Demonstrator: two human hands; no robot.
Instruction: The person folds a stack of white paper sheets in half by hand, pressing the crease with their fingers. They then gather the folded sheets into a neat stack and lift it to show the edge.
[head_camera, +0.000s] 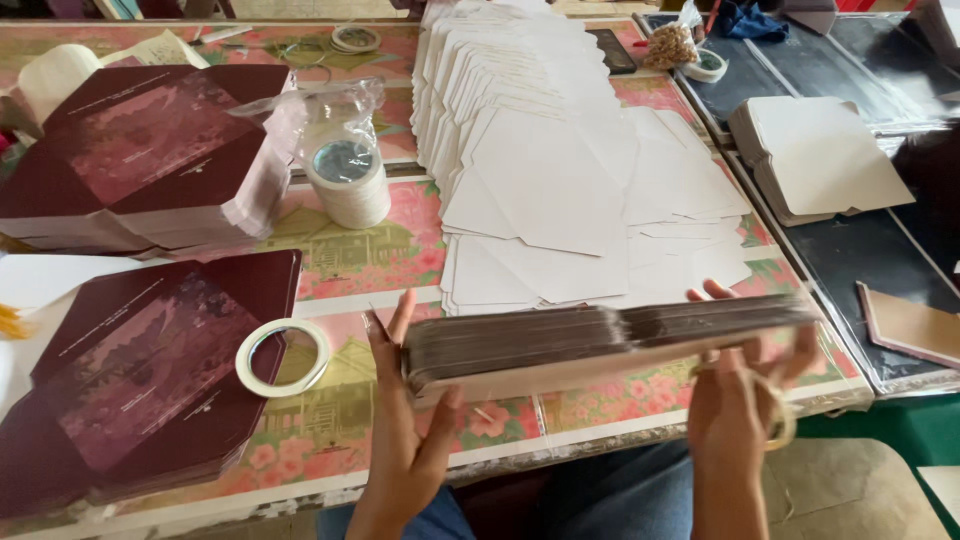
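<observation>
Thick stack of flat cards (600, 345) gripped edge-on between left hand (405, 440) and right hand (735, 400), lower centre of frame, held above worktop (350, 260). Tape ring (283, 357) lain left of left hand. White sheets (560, 170) fanned at upper centre; maroon stacks (140, 380) piled at left.

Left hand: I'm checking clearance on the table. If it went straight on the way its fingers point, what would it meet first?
Probably the spread of white die-cut sheets; the left hand points up-table past the card stack.
</observation>
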